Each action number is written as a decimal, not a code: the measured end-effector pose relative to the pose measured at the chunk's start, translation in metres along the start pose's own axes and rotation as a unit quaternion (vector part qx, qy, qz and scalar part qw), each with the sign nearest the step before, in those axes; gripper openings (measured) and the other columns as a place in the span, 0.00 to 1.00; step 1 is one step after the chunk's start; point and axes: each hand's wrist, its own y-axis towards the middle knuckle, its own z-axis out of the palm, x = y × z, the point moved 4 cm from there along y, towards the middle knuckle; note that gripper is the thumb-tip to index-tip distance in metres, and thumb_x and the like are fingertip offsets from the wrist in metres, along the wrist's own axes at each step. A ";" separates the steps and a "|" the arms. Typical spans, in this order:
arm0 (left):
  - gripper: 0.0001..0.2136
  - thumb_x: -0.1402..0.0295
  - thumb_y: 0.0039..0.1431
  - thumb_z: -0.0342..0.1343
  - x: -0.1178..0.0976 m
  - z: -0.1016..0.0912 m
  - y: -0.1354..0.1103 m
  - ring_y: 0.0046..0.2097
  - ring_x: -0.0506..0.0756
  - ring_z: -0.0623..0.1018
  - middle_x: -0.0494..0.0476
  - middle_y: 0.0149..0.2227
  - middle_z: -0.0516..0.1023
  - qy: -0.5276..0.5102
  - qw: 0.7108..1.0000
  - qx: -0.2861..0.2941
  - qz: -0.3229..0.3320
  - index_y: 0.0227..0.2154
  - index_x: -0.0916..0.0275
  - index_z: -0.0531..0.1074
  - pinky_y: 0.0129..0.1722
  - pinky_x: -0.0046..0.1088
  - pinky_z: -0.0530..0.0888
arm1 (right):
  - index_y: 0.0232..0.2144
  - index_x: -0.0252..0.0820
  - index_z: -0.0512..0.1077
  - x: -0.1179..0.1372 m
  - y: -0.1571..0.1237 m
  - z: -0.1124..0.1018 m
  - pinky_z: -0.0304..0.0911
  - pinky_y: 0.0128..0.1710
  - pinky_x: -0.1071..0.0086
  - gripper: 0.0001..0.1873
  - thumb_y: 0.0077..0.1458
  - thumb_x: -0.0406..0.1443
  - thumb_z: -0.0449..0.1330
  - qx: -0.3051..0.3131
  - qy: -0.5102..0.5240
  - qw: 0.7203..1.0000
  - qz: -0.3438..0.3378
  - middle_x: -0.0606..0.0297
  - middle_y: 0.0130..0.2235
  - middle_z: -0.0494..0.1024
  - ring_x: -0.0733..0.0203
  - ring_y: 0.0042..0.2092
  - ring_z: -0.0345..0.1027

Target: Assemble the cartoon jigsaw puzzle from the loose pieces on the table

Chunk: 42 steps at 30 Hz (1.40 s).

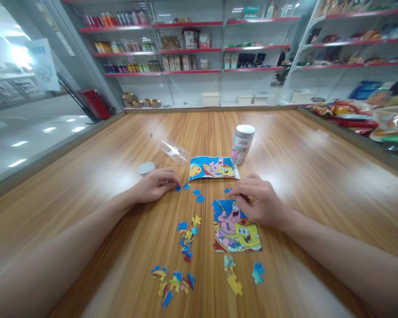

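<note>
A partly assembled cartoon jigsaw puzzle (pixel 236 232) lies on the wooden table (pixel 318 185) in front of me. My right hand (pixel 257 201) rests at its upper right corner, fingers curled and pinched around a blue piece (pixel 227 191). My left hand (pixel 155 184) lies flat-knuckled to the left, fingertips pinching a small blue piece (pixel 178 188). More blue pieces (pixel 197 195) lie between my hands. Loose pieces (pixel 187 236) are scattered left of the puzzle, and others (pixel 172 282) sit near the table's front. A reference picture (pixel 213 167) lies beyond the puzzle.
A white-lidded printed can (pixel 242 144) stands behind the picture. A clear plastic tube (pixel 174 151) lies on its side, with a grey lid (pixel 146 168) near my left hand. Snack bags (pixel 358 115) pile at the right edge. Store shelves (pixel 192 51) line the back.
</note>
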 end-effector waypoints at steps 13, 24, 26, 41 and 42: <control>0.11 0.60 0.59 0.60 0.002 -0.004 0.004 0.33 0.50 0.71 0.55 0.35 0.73 0.054 0.998 0.012 -0.010 0.37 0.63 0.75 0.30 0.24 0.67 | 0.33 0.42 0.78 0.000 0.000 0.001 0.60 0.39 0.63 0.10 0.53 0.26 0.58 -0.006 -0.004 1.000 -0.003 0.66 0.30 0.81 0.63 0.30 0.72; 0.11 0.59 0.59 0.63 -0.034 0.020 0.002 0.27 0.49 0.71 0.53 0.29 0.77 -0.078 0.987 -0.116 -0.080 0.34 0.63 0.77 0.26 0.25 0.67 | 0.33 0.42 0.78 0.000 0.004 0.005 0.60 0.39 0.63 0.11 0.52 0.26 0.58 -0.002 0.004 1.000 0.002 0.67 0.29 0.80 0.65 0.29 0.70; 0.09 0.60 0.61 0.61 -0.060 0.035 0.004 0.25 0.48 0.67 0.51 0.26 0.75 -0.039 0.991 -0.122 -0.050 0.35 0.61 0.78 0.24 0.25 0.64 | 0.33 0.42 0.78 -0.001 0.004 0.006 0.60 0.39 0.64 0.10 0.52 0.27 0.58 0.001 0.001 1.000 0.004 0.67 0.28 0.79 0.65 0.28 0.70; 0.12 0.70 0.64 0.54 -0.079 0.055 0.007 0.40 0.53 0.75 0.59 0.45 0.75 0.023 0.998 -0.026 0.056 0.50 0.60 0.72 0.40 0.33 0.75 | 0.33 0.41 0.78 0.001 0.005 0.008 0.58 0.39 0.63 0.11 0.52 0.26 0.58 0.019 0.005 1.000 0.004 0.67 0.29 0.80 0.65 0.30 0.71; 0.13 0.70 0.64 0.54 -0.079 0.056 0.007 0.43 0.54 0.76 0.60 0.46 0.75 0.028 0.997 -0.025 0.064 0.50 0.60 0.73 0.43 0.34 0.75 | 0.33 0.41 0.78 0.001 0.005 0.008 0.58 0.39 0.63 0.11 0.52 0.26 0.57 0.021 0.004 1.000 0.004 0.67 0.29 0.80 0.65 0.30 0.71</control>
